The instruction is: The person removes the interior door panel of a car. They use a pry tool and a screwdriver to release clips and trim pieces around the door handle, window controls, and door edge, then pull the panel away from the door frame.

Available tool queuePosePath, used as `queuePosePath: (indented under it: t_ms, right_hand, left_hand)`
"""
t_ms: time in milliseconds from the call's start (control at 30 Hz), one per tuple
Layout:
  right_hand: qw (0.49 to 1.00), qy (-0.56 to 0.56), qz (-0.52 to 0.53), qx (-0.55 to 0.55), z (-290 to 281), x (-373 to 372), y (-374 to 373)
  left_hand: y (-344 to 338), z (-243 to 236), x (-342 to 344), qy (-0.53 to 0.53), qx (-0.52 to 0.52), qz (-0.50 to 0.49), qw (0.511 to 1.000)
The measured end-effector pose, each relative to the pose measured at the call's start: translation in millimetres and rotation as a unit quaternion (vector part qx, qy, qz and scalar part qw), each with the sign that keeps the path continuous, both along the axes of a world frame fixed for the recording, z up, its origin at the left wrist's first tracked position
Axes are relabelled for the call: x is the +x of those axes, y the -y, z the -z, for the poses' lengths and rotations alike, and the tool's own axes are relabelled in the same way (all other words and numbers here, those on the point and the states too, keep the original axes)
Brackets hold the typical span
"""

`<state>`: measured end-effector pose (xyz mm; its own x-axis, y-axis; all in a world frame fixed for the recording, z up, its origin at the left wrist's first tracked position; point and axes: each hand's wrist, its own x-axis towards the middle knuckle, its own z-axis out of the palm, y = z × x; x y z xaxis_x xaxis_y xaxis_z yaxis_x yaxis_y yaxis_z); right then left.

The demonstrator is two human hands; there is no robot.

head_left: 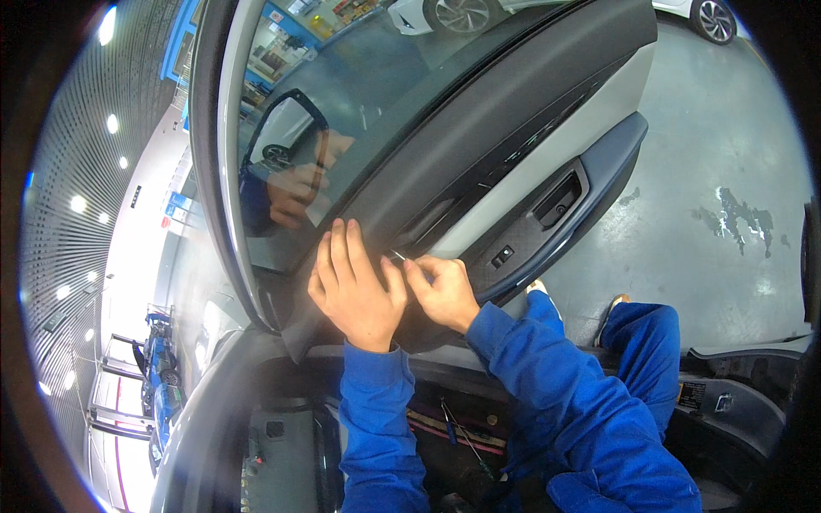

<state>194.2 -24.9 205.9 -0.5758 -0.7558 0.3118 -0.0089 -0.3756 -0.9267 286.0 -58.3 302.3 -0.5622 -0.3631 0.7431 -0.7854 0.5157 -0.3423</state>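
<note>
A car's front door stands open before me, its dark inner trim panel (410, 167) crossed by a light grey strip. My left hand (357, 291) lies on the panel near its hinge-side end, fingers stretched toward the window glass (359, 94). Close beside its thumb, my right hand (446, 292) pinches a thin tool with a shiny metal tip (398, 255). That tip meets the trim by the inner door handle recess (430, 218); most of the tool is hidden in my fingers. Right of this hand are the window switch (503, 256) and the armrest (611, 162).
Below my arms, a screwdriver (451, 425) and another long thin tool lie in the dark car interior. The door sill (753, 346) runs along the lower right. Beyond the glass is the side mirror (291, 128). Another car's wheel (715, 21) shows at the far right.
</note>
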Motion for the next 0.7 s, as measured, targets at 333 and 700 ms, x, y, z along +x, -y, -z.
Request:
queuePosePath:
  t_ms: [333, 700]
  right_hand:
    - [1.0, -0.004, 0.017, -0.026, 0.7, 0.7, 0.7]
    - [1.0, -0.002, 0.01, -0.025, 1.5, 0.8, 1.2]
  left_hand:
    - [-0.7, -1.1, -0.6, -0.001, -0.001, -0.001, 1.0]
    - [-4.0, -6.1, -3.8, 0.0, -0.002, 0.003, 1.0]
